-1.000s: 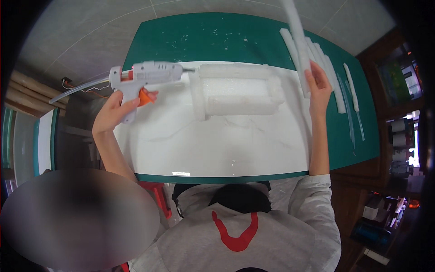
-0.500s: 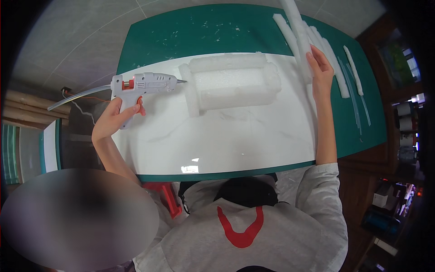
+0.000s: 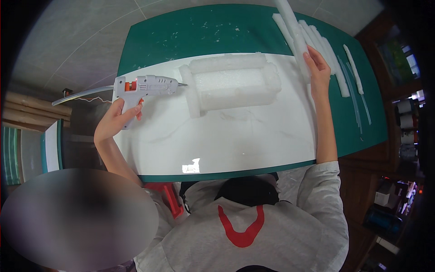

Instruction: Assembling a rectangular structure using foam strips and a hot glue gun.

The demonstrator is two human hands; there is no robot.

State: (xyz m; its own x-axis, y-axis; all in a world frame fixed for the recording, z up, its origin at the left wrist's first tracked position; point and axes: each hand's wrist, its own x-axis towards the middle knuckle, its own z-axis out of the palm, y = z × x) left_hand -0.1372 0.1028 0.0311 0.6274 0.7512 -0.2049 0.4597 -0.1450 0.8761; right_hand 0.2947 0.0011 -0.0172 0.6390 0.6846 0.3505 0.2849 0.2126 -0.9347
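Note:
My left hand [image 3: 113, 120] is wrapped round the handle of a grey-white glue gun [image 3: 154, 85], with a clear glue stick [image 3: 84, 94] sticking out of its back end. The gun's metal nozzle points right, close to the left end of a white foam assembly [image 3: 233, 85]; whether it touches is hard to tell. That assembly lies on the white board and has thick strips along its edges. On the right, my right hand [image 3: 319, 68] grips a long white foam strip [image 3: 297, 38], tilted with its far end beyond the table's back edge.
More white foam strips [image 3: 336, 72] lie on the green tabletop [image 3: 181, 34] at the right. Beside them are clear glue sticks [image 3: 355, 97] and a thinner white strip [image 3: 353, 68]. A glossy white board [image 3: 244, 145] covers the table's middle. The gun's cord [image 3: 93, 99] trails off left.
The glue gun has shifted slightly right and down in my left hand. My right hand and its foam strip have moved a little to the left.

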